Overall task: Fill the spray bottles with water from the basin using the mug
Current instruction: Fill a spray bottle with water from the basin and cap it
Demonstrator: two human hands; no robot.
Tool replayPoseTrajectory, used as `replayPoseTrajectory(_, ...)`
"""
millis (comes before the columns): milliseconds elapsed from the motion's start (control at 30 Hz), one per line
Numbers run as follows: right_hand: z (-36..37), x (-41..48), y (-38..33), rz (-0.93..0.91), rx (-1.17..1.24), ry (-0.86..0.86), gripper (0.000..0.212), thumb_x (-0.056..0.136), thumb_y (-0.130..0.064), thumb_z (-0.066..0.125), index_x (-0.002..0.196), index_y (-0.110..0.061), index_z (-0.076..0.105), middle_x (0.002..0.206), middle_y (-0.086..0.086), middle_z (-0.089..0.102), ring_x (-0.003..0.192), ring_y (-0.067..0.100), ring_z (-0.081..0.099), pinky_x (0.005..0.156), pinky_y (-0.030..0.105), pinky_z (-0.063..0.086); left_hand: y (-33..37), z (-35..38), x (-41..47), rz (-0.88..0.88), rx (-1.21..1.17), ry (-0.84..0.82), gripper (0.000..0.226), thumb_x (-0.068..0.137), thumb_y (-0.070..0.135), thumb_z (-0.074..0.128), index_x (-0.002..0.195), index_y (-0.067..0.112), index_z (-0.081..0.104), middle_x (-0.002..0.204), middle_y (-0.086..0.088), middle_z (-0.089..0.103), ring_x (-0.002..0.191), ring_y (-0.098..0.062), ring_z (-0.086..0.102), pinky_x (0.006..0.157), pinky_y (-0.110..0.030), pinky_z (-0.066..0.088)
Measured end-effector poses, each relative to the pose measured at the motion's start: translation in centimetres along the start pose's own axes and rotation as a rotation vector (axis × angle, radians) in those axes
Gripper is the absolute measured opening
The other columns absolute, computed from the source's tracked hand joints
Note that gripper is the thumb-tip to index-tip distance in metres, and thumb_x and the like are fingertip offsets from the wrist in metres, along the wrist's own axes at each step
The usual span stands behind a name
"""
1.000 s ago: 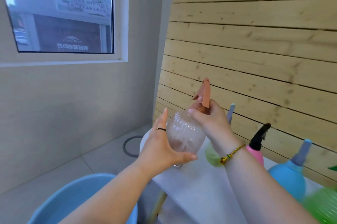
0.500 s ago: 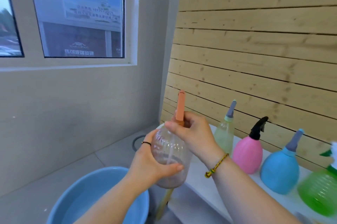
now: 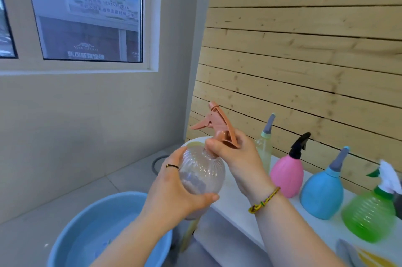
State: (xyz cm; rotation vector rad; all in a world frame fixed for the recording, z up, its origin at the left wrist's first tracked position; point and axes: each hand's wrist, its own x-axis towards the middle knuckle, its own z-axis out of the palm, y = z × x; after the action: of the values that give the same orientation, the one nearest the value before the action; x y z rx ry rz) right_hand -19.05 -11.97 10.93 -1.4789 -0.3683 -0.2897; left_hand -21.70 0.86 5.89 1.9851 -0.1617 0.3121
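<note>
A white tabletop (image 3: 235,208) runs along a pine-slat wall (image 3: 304,60) near a window (image 3: 87,16), with a blue basin (image 3: 65,238) of water on the floor below. A pink bottle (image 3: 286,175), blue bottle (image 3: 322,195) and green bottle (image 3: 367,216) line the slats. Over the table's edge, the left hand (image 3: 171,197) cups the clear ribbed spray bottle (image 3: 202,175) by its belly; the right hand (image 3: 237,158) grips the neck under its peach trigger head (image 3: 217,123).
</note>
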Motion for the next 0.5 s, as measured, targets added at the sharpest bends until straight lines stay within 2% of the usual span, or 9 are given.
replayPoseTrajectory(67, -0.5, 0.2, 0.4, 0.038, 0.153, -0.115, 0.019, 0.071, 0.002, 0.072, 0.067, -0.009, 0.057, 0.054, -0.005, 0.059, 0.053, 0.006, 0.056, 0.058, 0.015, 0.049, -0.6, -0.3, 0.0, -0.033, -0.143, -0.130, 0.092, 0.030, 0.042, 0.080, 0.113, 0.041, 0.040, 0.111, 0.014, 0.055, 0.106, -0.007, 0.053, 0.089, -0.024, 0.042)
replayPoseTrajectory(100, -0.8, 0.4, 0.7, 0.085, 0.238, -0.212, 0.018, 0.065, -0.009, 0.079, 0.070, -0.009, 0.062, 0.061, -0.004, 0.065, 0.059, 0.007, 0.060, 0.061, 0.015, 0.050, -0.9, -0.5, 0.0, -0.045, -0.221, -0.209, 0.089, 0.027, 0.043, 0.077, 0.110, 0.039, 0.044, 0.111, 0.011, 0.059, 0.106, -0.008, 0.056, 0.092, -0.027, 0.044)
replayPoseTrajectory(167, -1.2, 0.5, 1.0, 0.166, 0.280, -0.360, 0.043, 0.051, -0.037, 0.085, 0.081, -0.010, 0.069, 0.082, -0.001, 0.072, 0.077, 0.010, 0.066, 0.070, 0.018, 0.052, -1.2, -0.7, 0.1, -0.067, -0.362, -0.304, 0.089, 0.027, 0.040, 0.075, 0.111, 0.033, 0.047, 0.111, 0.002, 0.063, 0.107, -0.014, 0.059, 0.096, -0.036, 0.046)
replayPoseTrajectory(200, -1.2, 0.5, 1.1, 0.184, 0.258, -0.371, 0.050, 0.051, -0.044, 0.083, 0.088, -0.013, 0.067, 0.092, -0.003, 0.071, 0.083, 0.009, 0.066, 0.073, 0.018, 0.052, -1.4, -0.7, 0.1, -0.075, -0.391, -0.292, 0.087, 0.027, 0.040, 0.075, 0.109, 0.032, 0.048, 0.109, 0.001, 0.064, 0.106, -0.015, 0.060, 0.096, -0.038, 0.046)
replayPoseTrajectory(233, -1.1, 0.5, 1.2, 0.192, 0.217, -0.345, 0.050, 0.055, -0.042, 0.081, 0.095, -0.018, 0.062, 0.097, -0.007, 0.068, 0.085, 0.004, 0.065, 0.074, 0.015, 0.050, -1.4, -0.6, 0.2, -0.077, -0.396, -0.258, 0.085, 0.026, 0.041, 0.074, 0.106, 0.034, 0.048, 0.108, 0.002, 0.064, 0.105, -0.015, 0.060, 0.095, -0.037, 0.046)
replayPoseTrajectory(300, -0.6, 0.4, 1.6, 0.172, 0.121, -0.204, 0.044, 0.066, -0.020, 0.078, 0.100, -0.022, 0.050, 0.096, -0.007, 0.060, 0.080, -0.003, 0.061, 0.070, 0.011, 0.048, -1.3, -0.2, 0.5, -0.069, -0.333, -0.182, 0.083, 0.024, 0.046, 0.072, 0.102, 0.040, 0.045, 0.108, 0.010, 0.060, 0.105, -0.010, 0.057, 0.092, -0.030, 0.045)
replayPoseTrajectory(400, 0.3, 0.2, 2.2, 0.103, 0.065, 0.014, 0.030, 0.073, 0.005, 0.069, 0.085, -0.014, 0.049, 0.079, -0.004, 0.060, 0.065, -0.003, 0.058, 0.063, 0.010, 0.048, -1.1, 0.0, 0.9, -0.033, -0.175, -0.167, 0.090, 0.024, 0.052, 0.070, 0.107, 0.047, 0.035, 0.109, 0.020, 0.052, 0.104, -0.003, 0.052, 0.085, -0.019, 0.040)
replayPoseTrajectory(500, 0.0, 0.5, 2.4, 0.116, 0.152, -0.017, 0.018, 0.075, 0.004, 0.065, 0.075, -0.013, 0.058, 0.065, -0.006, 0.067, 0.059, 0.001, 0.061, 0.062, 0.015, 0.049, -1.2, -0.5, 1.2, -0.031, -0.190, -0.192, 0.083, 0.026, 0.049, 0.073, 0.102, 0.046, 0.039, 0.106, 0.022, 0.054, 0.103, 0.003, 0.052, 0.082, -0.014, 0.042)
